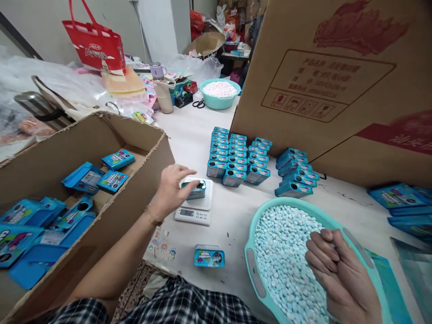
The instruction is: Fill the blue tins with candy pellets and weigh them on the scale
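My left hand (172, 186) grips a small blue tin (194, 190) that rests on a white digital scale (195, 206). My right hand (339, 270) is curled closed over a teal basin (251, 265) full of pale blue-white tablets (283, 256); what its fingers hold is hidden. Another small blue tin (209, 257) lies on the table near the front edge. Several stacks of the same tins (236, 159) stand behind the scale, and a leaning row of them (295, 177) lies to the right.
An open cardboard box (111, 207) on the left holds blue packets and lids. A large cardboard carton (337, 76) stands at the right. Further back are a second teal bowl of tablets (219, 93), scissors (199, 104), a red bag (96, 45) and clutter. Blue packages (398, 198) lie far right.
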### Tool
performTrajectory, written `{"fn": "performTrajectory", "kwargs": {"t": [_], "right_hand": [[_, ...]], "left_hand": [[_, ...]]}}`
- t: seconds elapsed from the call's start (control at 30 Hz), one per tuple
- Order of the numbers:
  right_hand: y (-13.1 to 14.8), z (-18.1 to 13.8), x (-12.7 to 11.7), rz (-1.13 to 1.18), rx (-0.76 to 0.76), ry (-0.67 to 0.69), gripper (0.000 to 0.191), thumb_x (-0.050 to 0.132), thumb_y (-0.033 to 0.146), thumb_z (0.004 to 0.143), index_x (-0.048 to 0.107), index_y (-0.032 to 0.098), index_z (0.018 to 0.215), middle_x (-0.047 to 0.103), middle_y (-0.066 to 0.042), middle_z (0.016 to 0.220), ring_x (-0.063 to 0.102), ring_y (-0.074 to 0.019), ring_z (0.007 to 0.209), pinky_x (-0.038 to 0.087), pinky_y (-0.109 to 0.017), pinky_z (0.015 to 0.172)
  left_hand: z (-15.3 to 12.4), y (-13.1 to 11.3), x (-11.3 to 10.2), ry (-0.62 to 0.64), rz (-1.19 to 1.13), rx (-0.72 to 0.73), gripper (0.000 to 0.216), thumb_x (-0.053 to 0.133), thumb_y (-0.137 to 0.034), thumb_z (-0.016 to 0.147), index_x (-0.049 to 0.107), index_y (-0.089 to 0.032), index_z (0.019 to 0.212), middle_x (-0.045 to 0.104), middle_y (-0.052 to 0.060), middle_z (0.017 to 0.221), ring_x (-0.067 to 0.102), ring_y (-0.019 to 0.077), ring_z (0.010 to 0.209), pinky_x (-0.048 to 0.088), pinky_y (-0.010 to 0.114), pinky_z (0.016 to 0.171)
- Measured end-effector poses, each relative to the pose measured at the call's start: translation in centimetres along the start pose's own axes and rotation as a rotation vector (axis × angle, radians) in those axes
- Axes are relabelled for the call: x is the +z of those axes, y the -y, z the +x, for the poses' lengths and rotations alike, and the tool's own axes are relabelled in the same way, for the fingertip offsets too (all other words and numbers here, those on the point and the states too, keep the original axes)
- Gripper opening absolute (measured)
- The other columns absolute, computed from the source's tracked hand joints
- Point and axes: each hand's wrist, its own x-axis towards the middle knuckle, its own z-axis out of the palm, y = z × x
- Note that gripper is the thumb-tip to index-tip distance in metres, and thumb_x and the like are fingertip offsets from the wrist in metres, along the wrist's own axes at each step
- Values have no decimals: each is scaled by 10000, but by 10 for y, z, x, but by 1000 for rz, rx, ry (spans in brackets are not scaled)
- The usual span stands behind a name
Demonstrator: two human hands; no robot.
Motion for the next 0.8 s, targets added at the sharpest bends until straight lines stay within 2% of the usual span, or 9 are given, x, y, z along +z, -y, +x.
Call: {"fn": "performTrajectory", "kwargs": {"t": [0.07,0.17,0.33,0.47,0.57,0.7,0.77,0.8], "right_hand": [[-2,-2,-3,43,1,-11,268,736,293,867,517,182,763,299,99,587,220,-27,421,194,-172,333],[-1,-4,-7,77,-14,-33,249,714,291,888,518,183,778,308,97,587,241,-26,414,206,-177,329],[4,-4,-16,104,-15,-71,241,665,297,927,508,191,778,324,90,586,272,-33,406,221,-196,324],[4,-3,-17,134,-8,-66,234,647,295,939,509,193,780,337,88,583,293,-34,398,230,-199,319],[4,-2,-18,158,-22,-47,228,645,286,942,512,190,783,344,89,582,304,-32,397,237,-195,319],[6,-2,-25,188,-41,1,227,659,269,934,512,185,783,353,92,584,314,-26,398,239,-189,323],[7,-2,-29,195,-41,26,229,666,263,929,512,183,780,351,94,581,316,-25,397,236,-188,324],[7,-3,-31,201,-44,39,225,668,259,928,514,182,782,349,95,579,317,-24,397,236,-186,325]], "left_hand": [[1,-5,23,82,38,12,167,707,-356,867,731,-223,965,686,45,962,593,225,959,422,397,919],[3,-4,42,101,69,-14,92,682,-292,878,706,-209,847,674,40,908,580,226,928,413,406,915],[0,4,40,93,-12,-51,75,613,-200,897,669,-203,847,663,36,875,586,216,905,442,388,882],[-5,8,34,138,-141,7,74,601,-201,908,666,-207,874,659,49,939,603,212,938,476,373,874],[-8,11,29,205,-174,82,70,641,-235,892,665,-220,956,653,67,1050,607,223,1011,490,382,913],[-6,15,22,249,-98,96,433,696,-299,846,552,-216,1245,599,110,1258,560,271,1190,470,426,1016],[-1,14,19,340,3,88,578,684,-325,841,470,-203,1364,593,132,1305,561,295,1208,475,441,1006],[2,13,18,402,61,84,580,664,-329,845,470,-201,1375,611,135,1298,578,303,1192,484,437,984]]}}
